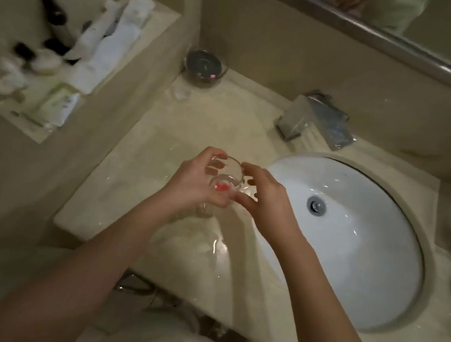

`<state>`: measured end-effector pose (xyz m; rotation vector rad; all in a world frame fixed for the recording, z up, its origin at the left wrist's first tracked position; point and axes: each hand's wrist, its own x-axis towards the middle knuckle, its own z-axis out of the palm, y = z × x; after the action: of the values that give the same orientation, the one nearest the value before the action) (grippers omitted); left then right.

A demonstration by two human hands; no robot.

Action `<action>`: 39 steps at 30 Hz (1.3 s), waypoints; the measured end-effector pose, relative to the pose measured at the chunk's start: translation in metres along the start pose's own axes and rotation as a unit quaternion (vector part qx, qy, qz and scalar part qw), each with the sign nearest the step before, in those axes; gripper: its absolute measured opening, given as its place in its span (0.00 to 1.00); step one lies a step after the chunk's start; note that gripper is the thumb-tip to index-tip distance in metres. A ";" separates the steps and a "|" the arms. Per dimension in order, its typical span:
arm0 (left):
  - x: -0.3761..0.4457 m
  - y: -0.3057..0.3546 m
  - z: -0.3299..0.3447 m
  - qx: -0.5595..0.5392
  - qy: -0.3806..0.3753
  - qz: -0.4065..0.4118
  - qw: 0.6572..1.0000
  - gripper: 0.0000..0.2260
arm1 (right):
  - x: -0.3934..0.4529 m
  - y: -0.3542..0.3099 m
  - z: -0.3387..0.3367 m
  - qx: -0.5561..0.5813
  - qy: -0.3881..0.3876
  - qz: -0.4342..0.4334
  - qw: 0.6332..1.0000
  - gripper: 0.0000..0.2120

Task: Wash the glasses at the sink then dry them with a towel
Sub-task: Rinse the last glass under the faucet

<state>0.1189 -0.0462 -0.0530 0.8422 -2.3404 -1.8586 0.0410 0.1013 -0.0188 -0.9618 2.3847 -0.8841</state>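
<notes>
A clear drinking glass [224,178] is held above the beige counter, just left of the white sink basin [352,245]. My left hand [194,184] grips it from the left, fingers curled round its wall. My right hand [266,202] pinches its rim and side from the right. Something red shows through the glass near its base. A second glass [203,66] with a dark inside stands at the back of the counter against the wall. The chrome tap [311,119] sits behind the basin; no water is seen running.
A wall niche on the left holds folded white towels [112,41], dark bottles [55,16] and small toiletries. A mirror edge [380,33] runs along the top right. The counter's front edge [202,297] lies below my forearms. Blurred items sit at the far right.
</notes>
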 end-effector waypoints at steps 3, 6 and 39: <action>0.023 0.018 0.035 -0.056 -0.017 -0.004 0.998 0.34 | -0.001 0.027 -0.026 0.048 0.068 0.043 0.996 0.24; 0.046 0.032 0.063 -0.088 -0.034 -0.012 0.995 0.34 | 0.007 0.047 -0.055 0.235 0.228 0.099 0.940 0.08; 0.130 0.042 0.176 -0.268 -0.043 -0.119 0.955 0.34 | 0.157 0.167 -0.130 0.337 0.257 0.128 0.896 0.05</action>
<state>-0.0700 0.0601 -0.1030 1.0067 -1.6724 -2.4947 -0.2170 0.1327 -0.0637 -0.1384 2.2147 -1.8544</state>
